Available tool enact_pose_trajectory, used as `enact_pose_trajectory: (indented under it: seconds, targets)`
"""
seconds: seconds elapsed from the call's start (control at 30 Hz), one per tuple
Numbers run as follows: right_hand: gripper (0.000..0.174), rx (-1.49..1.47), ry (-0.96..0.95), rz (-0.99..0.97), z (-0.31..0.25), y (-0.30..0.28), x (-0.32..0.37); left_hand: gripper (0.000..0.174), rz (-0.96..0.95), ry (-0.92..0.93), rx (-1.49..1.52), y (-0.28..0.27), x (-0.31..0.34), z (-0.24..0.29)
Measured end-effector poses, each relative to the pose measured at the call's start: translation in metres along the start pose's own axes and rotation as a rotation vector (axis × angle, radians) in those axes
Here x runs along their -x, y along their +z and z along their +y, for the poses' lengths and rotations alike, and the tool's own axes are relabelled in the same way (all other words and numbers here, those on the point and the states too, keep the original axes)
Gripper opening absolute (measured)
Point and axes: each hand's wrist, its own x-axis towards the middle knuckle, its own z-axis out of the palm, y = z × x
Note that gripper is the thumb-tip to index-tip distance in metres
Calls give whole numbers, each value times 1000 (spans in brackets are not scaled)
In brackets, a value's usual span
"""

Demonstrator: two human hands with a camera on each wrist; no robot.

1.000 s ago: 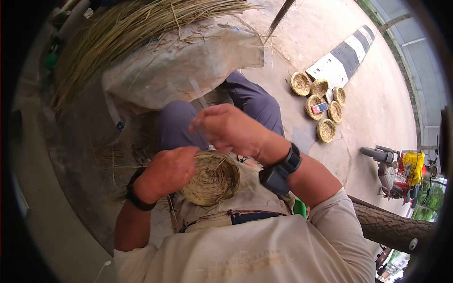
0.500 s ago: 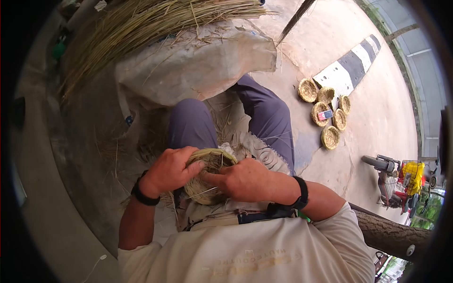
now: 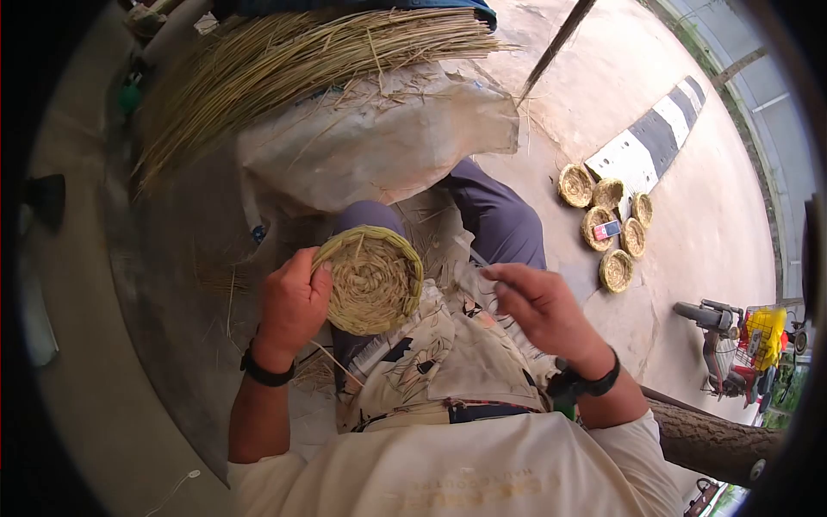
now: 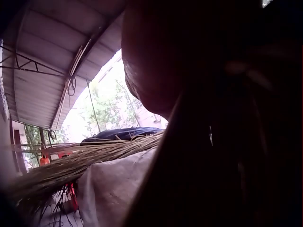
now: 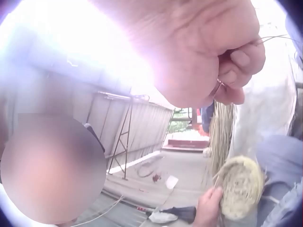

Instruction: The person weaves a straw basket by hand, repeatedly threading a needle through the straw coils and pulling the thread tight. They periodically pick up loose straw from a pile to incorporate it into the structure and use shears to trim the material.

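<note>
My left hand (image 3: 297, 297) grips the left rim of a round, shallow straw basket (image 3: 366, 284), its thumb lying over the edge. The basket's coiled inside faces up toward the head camera, above the lap by the left knee. The right wrist view also shows this basket (image 5: 241, 189). Apart from it, to the right, my right hand (image 3: 543, 306) is over the right thigh. Its fingers are curled in the right wrist view, and a thin strand (image 5: 273, 37) sticks out from between them. A dark shape fills much of the left wrist view, hiding the left fingers.
A bundle of long straw stalks (image 3: 319, 65) lies on a pale plastic sheet (image 3: 379, 155) in front of the knees. Several finished-looking baskets (image 3: 616, 271) sit on the floor at right, one bearing a small red-and-dark box (image 3: 607, 230). Beyond are a black-and-white board (image 3: 655, 133) and a parked bike (image 3: 719, 345).
The basket has come up and forward from the lap, inside turned to the head camera. My right hand, over the basket half a second ago, has moved off to the right.
</note>
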Motion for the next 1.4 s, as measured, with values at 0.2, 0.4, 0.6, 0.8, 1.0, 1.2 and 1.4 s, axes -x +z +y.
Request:
enact_pose_trajectory:
  seconds: [0.2, 0.4, 0.6, 0.8, 1.0, 1.2, 1.4]
  targets:
    - [20, 299, -227, -164, -6, 71, -23, 20, -74, 36, 84, 18, 4, 28]
    - [18, 317, -209, -188, -10, 70, -25, 19, -72, 33, 114, 21, 5, 31]
    - [17, 361, -161, -216, -9, 69, -23, 18, -81, 58, 118, 24, 1, 40]
    - [13, 338, -184, -124, -4, 80, -24, 20, 38, 58, -15, 37, 5, 45]
    - [18, -39, -232, -16, 12, 99, -46, 22, 69, 47, -29, 49, 10, 46]
    - [27, -418, 256, -331, -5, 78, -50, 24, -4, 118, 0, 48, 12, 46]
    - [28, -141, -21, -300, -2, 74, -41, 27, 28, 59, -52, 40, 9, 40]
